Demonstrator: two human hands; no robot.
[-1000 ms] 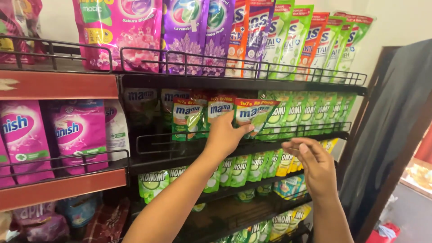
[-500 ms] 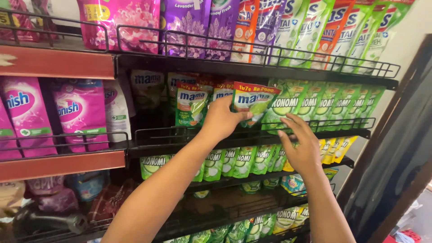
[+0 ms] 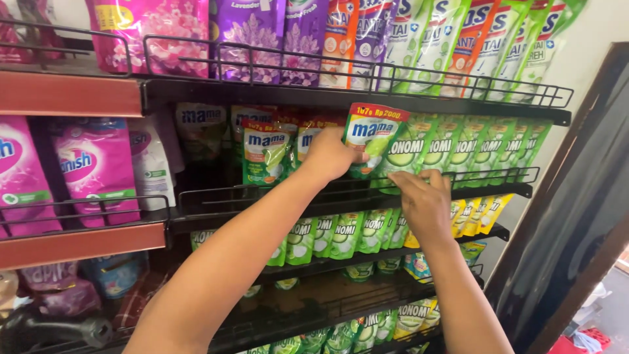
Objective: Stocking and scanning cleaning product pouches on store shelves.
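My left hand (image 3: 333,156) grips a green refill pouch with a red top (image 3: 372,134), held upright on the middle black wire shelf (image 3: 262,196). My right hand (image 3: 424,200) reaches up to the pouch's lower edge and the row of green pouches (image 3: 472,147) beside it, fingers touching them. More red-topped green pouches (image 3: 265,154) stand to the left of my left hand.
Purple, pink, orange and green pouches (image 3: 367,33) hang on the top shelf. Pink packs (image 3: 92,170) fill a red shelf at the left. Lower shelves hold small green sachets (image 3: 341,233) and yellow ones (image 3: 475,213). A dark panel (image 3: 576,216) stands at the right.
My right hand rose from below the shelf up to the pouch's lower edge. My left hand kept its hold on the pouch as the view drew closer.
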